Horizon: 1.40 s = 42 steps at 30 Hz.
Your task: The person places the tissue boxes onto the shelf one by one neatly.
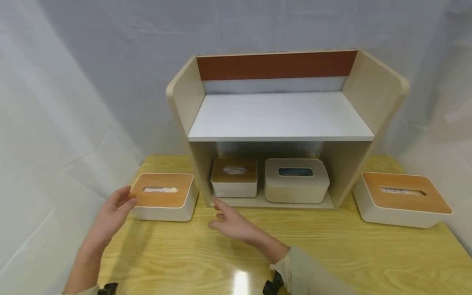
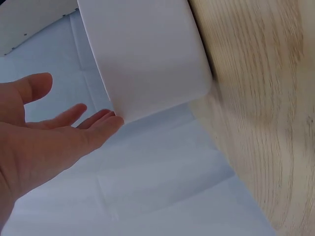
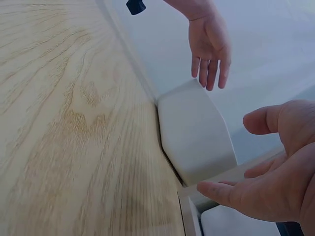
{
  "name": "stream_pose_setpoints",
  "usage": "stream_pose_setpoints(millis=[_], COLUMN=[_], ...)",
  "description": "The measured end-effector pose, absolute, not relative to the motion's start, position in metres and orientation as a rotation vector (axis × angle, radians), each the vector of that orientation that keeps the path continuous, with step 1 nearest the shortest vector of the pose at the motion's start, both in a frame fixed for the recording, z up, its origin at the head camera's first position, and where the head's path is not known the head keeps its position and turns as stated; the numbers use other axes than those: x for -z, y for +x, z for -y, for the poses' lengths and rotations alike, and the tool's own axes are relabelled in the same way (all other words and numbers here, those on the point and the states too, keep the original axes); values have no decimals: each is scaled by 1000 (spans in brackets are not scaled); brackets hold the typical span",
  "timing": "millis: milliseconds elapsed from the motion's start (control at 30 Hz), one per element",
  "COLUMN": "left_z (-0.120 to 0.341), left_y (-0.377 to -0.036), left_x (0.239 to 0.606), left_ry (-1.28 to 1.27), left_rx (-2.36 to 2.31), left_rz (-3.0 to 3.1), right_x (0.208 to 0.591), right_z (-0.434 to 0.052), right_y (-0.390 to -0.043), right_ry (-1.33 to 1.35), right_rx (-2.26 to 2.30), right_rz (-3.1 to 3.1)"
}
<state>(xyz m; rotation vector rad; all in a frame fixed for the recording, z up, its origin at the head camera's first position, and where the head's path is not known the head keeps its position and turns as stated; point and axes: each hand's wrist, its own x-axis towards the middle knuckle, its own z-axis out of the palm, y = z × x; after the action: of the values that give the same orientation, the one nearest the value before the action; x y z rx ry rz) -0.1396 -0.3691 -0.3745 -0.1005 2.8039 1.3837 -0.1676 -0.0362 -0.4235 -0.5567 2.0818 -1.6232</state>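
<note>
A white tissue box with a wood-coloured lid (image 1: pixel 162 200) stands on the table left of the shelf. My left hand (image 1: pixel 113 215) is at the box's left side, fingers extended; in the left wrist view its fingertips are at the corner of the white box (image 2: pixel 147 59), and whether they touch is hard to tell. My right hand (image 1: pixel 232 221) hovers to the right of that box, before the shelf's lower left corner, fingers loosely extended and holding nothing. In the right wrist view the white box (image 3: pixel 194 132) sits between both hands.
A wooden shelf unit (image 1: pixel 280 119) holds a small wood-lidded tissue box (image 1: pixel 234 186) and an all-cream tissue box (image 1: pixel 296 190) in its lower compartment. Another wood-lidded tissue box (image 1: pixel 402 200) stands on the table (image 1: pixel 332 246) at the right. Pale cloth (image 1: pixel 110 61) hangs around the table.
</note>
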Motion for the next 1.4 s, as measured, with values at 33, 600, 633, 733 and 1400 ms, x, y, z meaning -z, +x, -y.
stream_pose_setpoints(millis=[33,600,633,733,1400], left_z=[370,394,394,394,400], left_y=[-140,-161,-163,-168,-176], left_x=[375,392,393,395,405], left_ry=[-112,-101,-99,-102,-93], left_rx=[-1385,-1329,-1334,-1337,-1382], left_rz=[-2800,-2673,-2661,-2633,-2601], right_x=[424,444,446,449,447], right_z=[38,84,86,89,108], right_y=[-168,-179,-179,-180,-159], right_ry=[-553,-481,-468,-438,-329], right_rx=[1625,1722,1723,1742,1868], right_rz=[-2080,-2043,-2041,-2041,-2049])
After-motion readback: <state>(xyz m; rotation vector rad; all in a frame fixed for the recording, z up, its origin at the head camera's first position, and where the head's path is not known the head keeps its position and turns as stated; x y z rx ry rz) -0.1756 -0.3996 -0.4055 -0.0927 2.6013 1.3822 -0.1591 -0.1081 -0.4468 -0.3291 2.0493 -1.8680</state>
